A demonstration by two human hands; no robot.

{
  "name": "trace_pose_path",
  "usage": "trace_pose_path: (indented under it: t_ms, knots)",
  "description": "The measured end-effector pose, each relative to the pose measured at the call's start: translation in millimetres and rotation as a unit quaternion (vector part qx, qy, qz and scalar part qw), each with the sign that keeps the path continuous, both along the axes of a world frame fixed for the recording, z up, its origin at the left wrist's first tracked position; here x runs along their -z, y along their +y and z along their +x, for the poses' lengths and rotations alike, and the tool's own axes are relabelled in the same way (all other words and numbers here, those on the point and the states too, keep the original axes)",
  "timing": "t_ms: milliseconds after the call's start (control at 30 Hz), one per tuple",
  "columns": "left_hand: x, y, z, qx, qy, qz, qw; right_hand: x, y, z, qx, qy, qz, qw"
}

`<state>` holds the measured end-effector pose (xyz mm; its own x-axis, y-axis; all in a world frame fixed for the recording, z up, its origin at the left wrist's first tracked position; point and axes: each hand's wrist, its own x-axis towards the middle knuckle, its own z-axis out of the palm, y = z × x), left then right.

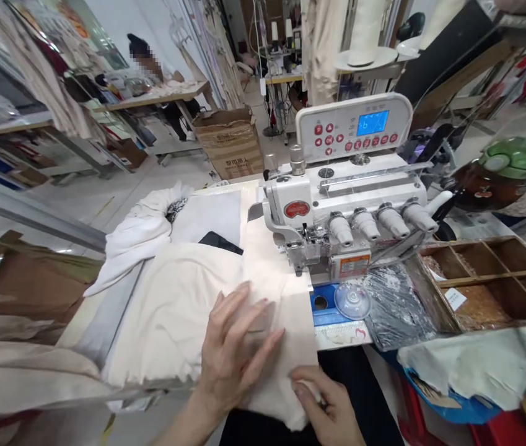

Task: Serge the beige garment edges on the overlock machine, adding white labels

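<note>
A cream cloth [174, 310] lies spread on the sewing table in front of a white overlock sewing machine [346, 217]. My left hand [235, 347] rests flat on the cloth with its fingers stretched out toward the machine's presser foot [304, 257]. My right hand [328, 402] is at the cloth's near right corner, fingers curled and pinching its edge. The cloth's right edge runs up to the presser foot.
A wooden compartment tray [481, 279] stands right of the machine, with dark patterned fabric [393, 303] beside it. White bundled cloth [137, 229] lies at the table's far left. A cardboard box [230, 142] sits on the floor behind. A person is at a far table.
</note>
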<state>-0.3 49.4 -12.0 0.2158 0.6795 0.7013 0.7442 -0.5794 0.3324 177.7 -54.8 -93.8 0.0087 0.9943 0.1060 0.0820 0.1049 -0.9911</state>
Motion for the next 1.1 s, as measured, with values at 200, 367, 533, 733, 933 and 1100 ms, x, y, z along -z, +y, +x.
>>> trace_pose_path:
  t_ms: [200, 367, 533, 733, 933, 1100]
  knots:
    - [59.2, -38, -42, -0.191, -0.126, -0.24, 0.943, 11.7, -36, 5, 0.177, 0.114, -0.028, 0.977]
    - [55.3, -39, -36, -0.193, -0.158, -0.206, 0.946, -12.5, -25, 13, 0.096, -0.027, 0.068, 0.993]
    - [56.6, -40, -34, -0.193, -0.153, -0.203, 0.948, -12.1, -26, 13, 0.154, -0.002, 0.059, 0.986]
    - [61.1, -38, -35, -0.196, -0.139, -0.185, 0.953, -16.4, -22, 16, 0.114, -0.049, 0.046, 0.991]
    - [62.0, -39, -34, -0.142, -0.067, -0.1, 0.983, -25.4, -20, 26, -0.021, 0.038, -0.025, 0.999]
    - [46.5, -12, -28, -0.09, -0.047, 0.004, 0.995, -18.7, -12, 34, -0.149, 0.145, -0.108, 0.972]
